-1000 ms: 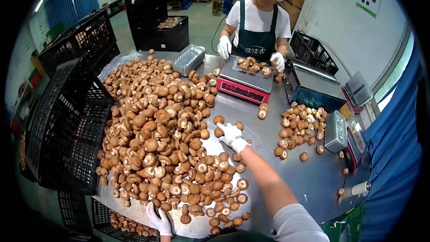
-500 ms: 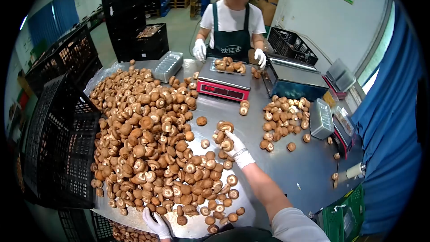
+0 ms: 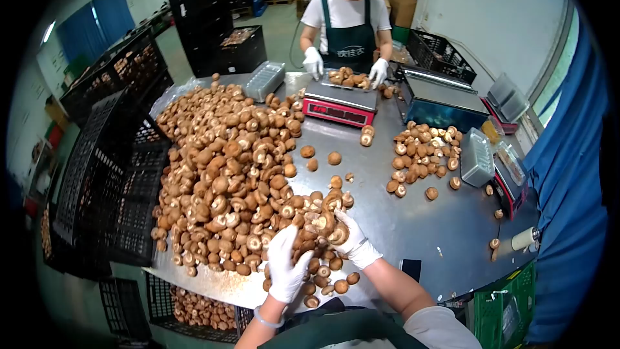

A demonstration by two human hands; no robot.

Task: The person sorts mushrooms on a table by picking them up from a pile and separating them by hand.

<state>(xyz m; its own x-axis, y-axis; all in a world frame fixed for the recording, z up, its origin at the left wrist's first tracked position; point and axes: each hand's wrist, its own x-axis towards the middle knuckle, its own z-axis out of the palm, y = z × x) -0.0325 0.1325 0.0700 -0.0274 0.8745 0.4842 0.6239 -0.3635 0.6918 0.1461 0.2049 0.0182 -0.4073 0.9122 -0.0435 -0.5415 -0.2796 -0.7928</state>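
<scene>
Brown shiitake mushrooms (image 3: 239, 168) lie in a large pile over the left half of the metal table (image 3: 381, 271). At the pile's near right edge, my white-gloved left hand (image 3: 285, 266) curls around a few mushrooms, thumb apart from the fingers. Facing it, my white-gloved right hand (image 3: 354, 242) has its fingers around mushrooms (image 3: 328, 225) with pale stems showing. The two hands are close together, with mushrooms between them. Some fingertips are hidden behind the mushrooms.
A co-worker (image 3: 349, 26) stands across the table, gloved hands beside a tray of mushrooms (image 3: 349, 77) on a red scale (image 3: 339, 111). A smaller mushroom group (image 3: 423, 155) and clear trays (image 3: 476, 158) lie right. Black crates (image 3: 139, 200) stand left, a green crate (image 3: 507, 310) lower right.
My left hand has risen from the table's near edge to the pile. My right hand has come back nearer with mushrooms. Loose mushrooms now lie farther out on the table. The view has shifted.
</scene>
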